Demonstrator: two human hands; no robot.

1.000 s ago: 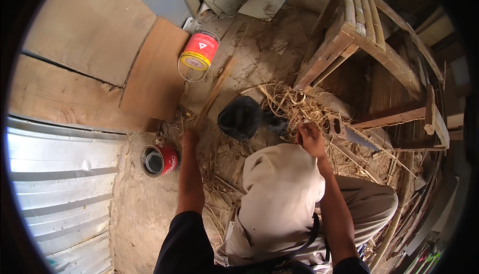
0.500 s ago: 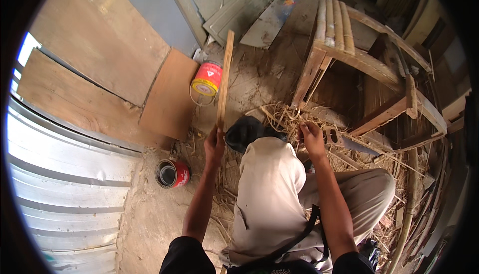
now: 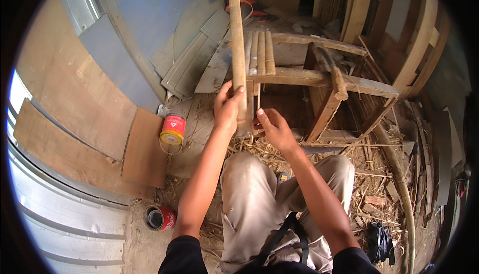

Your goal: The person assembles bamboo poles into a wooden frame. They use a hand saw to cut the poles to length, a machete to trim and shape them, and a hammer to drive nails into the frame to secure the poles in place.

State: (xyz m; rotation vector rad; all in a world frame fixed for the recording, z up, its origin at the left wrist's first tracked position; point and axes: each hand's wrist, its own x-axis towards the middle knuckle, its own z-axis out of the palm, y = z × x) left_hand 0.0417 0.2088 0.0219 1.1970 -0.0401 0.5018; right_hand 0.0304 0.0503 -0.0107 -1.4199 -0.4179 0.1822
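Note:
My left hand (image 3: 228,110) is closed around the lower part of a long split bamboo strip (image 3: 237,34), which stands upright and runs out past the top edge. Just right of its lower end, my right hand (image 3: 273,128) has thumb and fingers pinched together. A thin pale strip shows above and below that pinch, but what the fingers hold is not clear. Beyond both hands stands a wooden frame (image 3: 319,76), with several bamboo strips (image 3: 262,54) laid side by side on its left end.
A red and yellow can (image 3: 173,127) lies on the left, and an open red tin (image 3: 159,218) stands nearer me. Shavings (image 3: 366,174) litter the ground beneath the frame. A long bamboo pole (image 3: 403,189) and a black plastic bag (image 3: 380,241) are at right. Wooden panels (image 3: 75,144) line the left wall.
Both hands have moved forward and closer together, the bamboo strip now beside the frame's left end. My view has tilted up, and my right knee has drawn in.

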